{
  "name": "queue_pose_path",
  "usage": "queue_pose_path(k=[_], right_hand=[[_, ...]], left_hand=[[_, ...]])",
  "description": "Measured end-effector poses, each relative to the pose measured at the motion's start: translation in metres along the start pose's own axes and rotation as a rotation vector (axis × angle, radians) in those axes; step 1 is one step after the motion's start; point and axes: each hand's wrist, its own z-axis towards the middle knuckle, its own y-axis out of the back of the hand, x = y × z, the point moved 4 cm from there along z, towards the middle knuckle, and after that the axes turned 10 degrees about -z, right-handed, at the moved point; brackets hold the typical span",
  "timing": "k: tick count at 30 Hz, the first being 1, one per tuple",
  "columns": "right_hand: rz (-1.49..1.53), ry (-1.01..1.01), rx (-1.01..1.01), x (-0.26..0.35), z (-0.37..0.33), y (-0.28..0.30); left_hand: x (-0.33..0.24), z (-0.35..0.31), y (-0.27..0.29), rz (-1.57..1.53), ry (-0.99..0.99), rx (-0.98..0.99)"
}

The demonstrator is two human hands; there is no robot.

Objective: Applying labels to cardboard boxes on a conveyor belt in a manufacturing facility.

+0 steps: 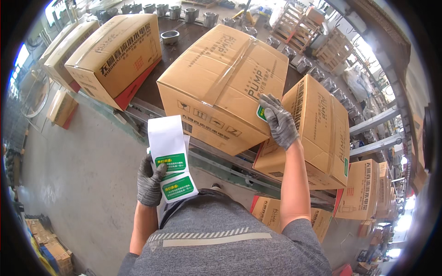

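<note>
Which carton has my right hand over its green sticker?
The large central carton: your right hand partly covers its green sticker. The carton at its right has an uncovered sticker.

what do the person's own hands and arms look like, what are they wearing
The left hand and right hand each wear a grey, knitted-looking glove with darker patches, ending around the wrist. The forearms are bare. The dark grey sleeves match the shirt, which carries a pale band and a row of slanted stripes.
</note>
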Motion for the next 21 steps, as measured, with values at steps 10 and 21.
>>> queue_pose_path(k=[10, 21], right_hand=[[-0.006, -0.124, -0.001, 0.073, -0.061, 0.002], [0.539, -0.183, 0.127, 0.26, -0.009, -0.128]], left_hand=[[-0.026, 0.002, 0.032, -0.063, -0.014, -0.016], [-0.068, 0.003, 0.059, -0.08, -0.021, 0.09]])
